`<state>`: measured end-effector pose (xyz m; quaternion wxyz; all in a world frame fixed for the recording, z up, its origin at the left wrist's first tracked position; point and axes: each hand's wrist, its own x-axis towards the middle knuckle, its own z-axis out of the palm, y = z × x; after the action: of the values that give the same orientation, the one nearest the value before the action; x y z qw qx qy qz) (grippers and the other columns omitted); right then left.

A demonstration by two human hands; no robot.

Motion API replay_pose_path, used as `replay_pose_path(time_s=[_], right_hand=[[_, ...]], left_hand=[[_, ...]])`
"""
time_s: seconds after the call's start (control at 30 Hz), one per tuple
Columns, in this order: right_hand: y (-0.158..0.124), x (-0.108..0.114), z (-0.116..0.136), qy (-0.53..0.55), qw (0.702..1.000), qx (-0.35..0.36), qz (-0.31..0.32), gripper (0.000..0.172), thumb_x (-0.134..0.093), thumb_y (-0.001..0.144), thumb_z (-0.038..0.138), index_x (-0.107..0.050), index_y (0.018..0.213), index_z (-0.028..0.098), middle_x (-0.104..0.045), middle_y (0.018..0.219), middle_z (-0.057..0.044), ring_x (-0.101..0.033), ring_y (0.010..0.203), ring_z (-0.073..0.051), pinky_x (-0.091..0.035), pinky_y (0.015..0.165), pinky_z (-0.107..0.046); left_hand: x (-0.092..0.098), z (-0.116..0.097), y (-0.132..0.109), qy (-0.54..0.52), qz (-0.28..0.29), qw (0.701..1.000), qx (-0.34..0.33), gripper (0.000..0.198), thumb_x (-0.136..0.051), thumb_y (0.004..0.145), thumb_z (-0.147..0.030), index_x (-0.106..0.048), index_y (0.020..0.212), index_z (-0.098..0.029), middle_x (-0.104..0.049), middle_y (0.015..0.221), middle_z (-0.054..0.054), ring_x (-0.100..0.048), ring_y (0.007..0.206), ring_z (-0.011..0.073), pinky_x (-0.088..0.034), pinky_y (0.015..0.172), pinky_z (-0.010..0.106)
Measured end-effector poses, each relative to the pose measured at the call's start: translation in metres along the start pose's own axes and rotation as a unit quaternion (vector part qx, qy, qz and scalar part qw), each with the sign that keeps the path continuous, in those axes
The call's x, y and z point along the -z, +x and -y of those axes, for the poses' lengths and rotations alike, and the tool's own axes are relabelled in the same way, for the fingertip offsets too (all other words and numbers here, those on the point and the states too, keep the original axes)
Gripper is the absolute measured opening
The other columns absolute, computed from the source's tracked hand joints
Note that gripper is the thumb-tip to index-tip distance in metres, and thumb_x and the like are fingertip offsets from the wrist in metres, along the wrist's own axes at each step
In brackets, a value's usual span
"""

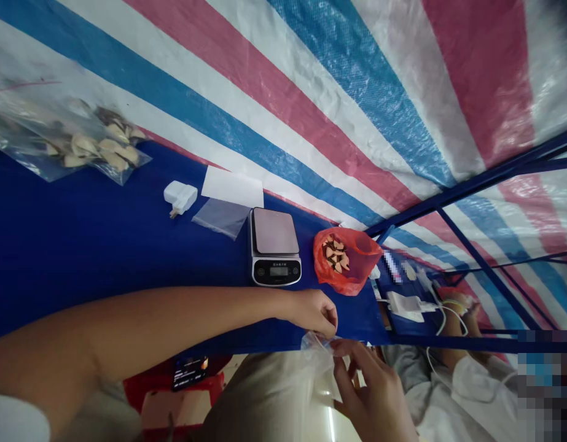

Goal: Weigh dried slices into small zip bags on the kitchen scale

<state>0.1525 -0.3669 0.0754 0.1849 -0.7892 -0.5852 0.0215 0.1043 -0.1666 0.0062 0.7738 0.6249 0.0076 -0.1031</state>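
A small clear plastic bag hangs over my lap at the table's front edge. My left hand is curled, its fingertips pinching the top edge of the bag. From the right side, my right hand pinches the same edge between thumb and fingers. Just beyond my left hand is a digital kitchen scale with a bare platform; its display cannot be read. To the right of the scale stands an open red plastic bag with pale, dark-edged cut pieces inside.
Clear bags of similar pieces lie at the back left. A white plug adapter, white paper and a flat clear bag are behind the scale. Blue metal bars rise at right, with another person beyond. A phone lies below the table.
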Motion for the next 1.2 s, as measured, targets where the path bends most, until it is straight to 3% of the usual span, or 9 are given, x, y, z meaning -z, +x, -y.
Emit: replay_pose_path(time_s=[0.17, 0.3, 0.4, 0.5, 0.67, 0.83, 0.93, 1.07, 1.2], right_hand=[[-0.001, 0.003, 0.010, 0.069, 0.989, -0.131, 0.025, 0.023, -0.051, 0.098, 0.040, -0.063, 0.104, 0.022, -0.069, 0.085, -0.005, -0.057, 0.050, -0.012, -0.037, 0.036, -0.020], [0.002, 0.008, 0.011, 0.126, 0.971, -0.201, 0.042, 0.039, -0.053, 0.097, 0.056, -0.068, 0.103, 0.020, -0.069, 0.089, -0.009, -0.061, 0.056, -0.015, -0.045, 0.041, -0.020], [0.003, 0.010, 0.012, 0.162, 0.957, -0.225, 0.087, 0.045, -0.052, 0.096, 0.063, -0.067, 0.101, 0.021, -0.068, 0.079, -0.006, -0.060, 0.057, -0.015, -0.047, 0.045, -0.020], [0.004, 0.008, 0.015, 0.205, 0.943, -0.230, 0.127, 0.044, -0.053, 0.095, 0.064, -0.065, 0.096, 0.021, -0.066, 0.075, -0.003, -0.059, 0.058, -0.014, -0.048, 0.051, -0.019], [0.007, 0.003, 0.014, 0.287, 0.910, -0.220, 0.202, 0.038, -0.054, 0.097, 0.058, -0.065, 0.104, 0.022, -0.065, 0.079, -0.002, -0.058, 0.058, -0.012, -0.045, 0.050, -0.019], [0.010, 0.004, 0.015, 0.278, 0.908, -0.200, 0.240, 0.033, -0.056, 0.098, 0.048, -0.062, 0.123, 0.028, -0.071, 0.112, -0.008, -0.069, 0.082, -0.017, -0.055, 0.066, -0.023], [0.007, 0.013, 0.009, 0.256, 0.923, -0.177, 0.227, 0.037, -0.059, 0.097, 0.047, -0.063, 0.129, 0.030, -0.072, 0.115, -0.008, -0.070, 0.081, -0.018, -0.057, 0.068, -0.025], [0.025, 0.031, -0.027, 0.188, 0.963, -0.150, 0.124, 0.032, -0.059, 0.094, 0.047, -0.071, 0.116, 0.026, -0.073, 0.118, -0.010, -0.071, 0.094, -0.023, -0.059, 0.077, -0.030], [0.101, 0.019, -0.076, 0.113, 0.981, -0.155, -0.008, 0.040, -0.047, 0.095, 0.045, -0.066, 0.121, 0.021, -0.071, 0.120, -0.013, -0.068, 0.110, -0.028, -0.057, 0.093, -0.042]], left_hand=[[-0.001, 0.001, 0.001, -0.094, 0.017, 0.995, 0.004, 0.034, -0.076, 0.069, -0.043, -0.068, 0.091, -0.018, -0.067, 0.086, 0.002, -0.060, 0.072, 0.0138, -0.046, 0.061, 0.023], [-0.004, 0.007, 0.002, -0.226, 0.187, 0.956, 0.009, 0.057, -0.064, 0.078, -0.071, -0.066, 0.101, -0.019, -0.067, 0.094, 0.006, -0.067, 0.084, 0.0213, -0.055, 0.072, 0.034], [-0.006, 0.011, 0.003, -0.206, 0.285, 0.936, 0.011, 0.044, -0.072, 0.080, -0.056, -0.067, 0.104, -0.019, -0.068, 0.096, 0.006, -0.069, 0.090, 0.0235, -0.057, 0.078, 0.039], [-0.008, 0.015, 0.004, -0.200, 0.323, 0.925, 0.030, 0.034, -0.079, 0.073, -0.037, -0.070, 0.100, -0.017, -0.070, 0.094, 0.005, -0.070, 0.091, 0.0226, -0.057, 0.080, 0.037], [-0.014, 0.024, 0.012, -0.211, 0.395, 0.893, 0.048, 0.038, -0.082, 0.069, -0.029, -0.071, 0.104, -0.017, -0.072, 0.098, 0.005, -0.072, 0.093, 0.0241, -0.059, 0.084, 0.039], [-0.013, 0.029, 0.013, -0.181, 0.343, 0.921, 0.040, 0.045, -0.089, 0.063, -0.028, -0.071, 0.103, -0.018, -0.071, 0.093, 0.002, -0.071, 0.083, 0.0197, -0.060, 0.080, 0.034], [-0.011, 0.025, 0.009, -0.185, 0.305, 0.933, 0.045, 0.050, -0.092, 0.060, -0.027, -0.070, 0.105, -0.019, -0.070, 0.098, 0.001, -0.070, 0.081, 0.0164, -0.060, 0.077, 0.031], [-0.011, 0.020, 0.008, -0.184, 0.268, 0.943, 0.076, 0.052, -0.095, 0.055, -0.025, -0.067, 0.099, -0.018, -0.070, 0.098, 0.000, -0.070, 0.075, 0.0154, -0.060, 0.072, 0.030], [-0.013, 0.018, 0.007, -0.178, 0.248, 0.946, 0.110, 0.062, -0.096, 0.048, -0.018, -0.063, 0.100, -0.019, -0.071, 0.097, -0.001, -0.071, 0.074, 0.0150, -0.059, 0.071, 0.029]])
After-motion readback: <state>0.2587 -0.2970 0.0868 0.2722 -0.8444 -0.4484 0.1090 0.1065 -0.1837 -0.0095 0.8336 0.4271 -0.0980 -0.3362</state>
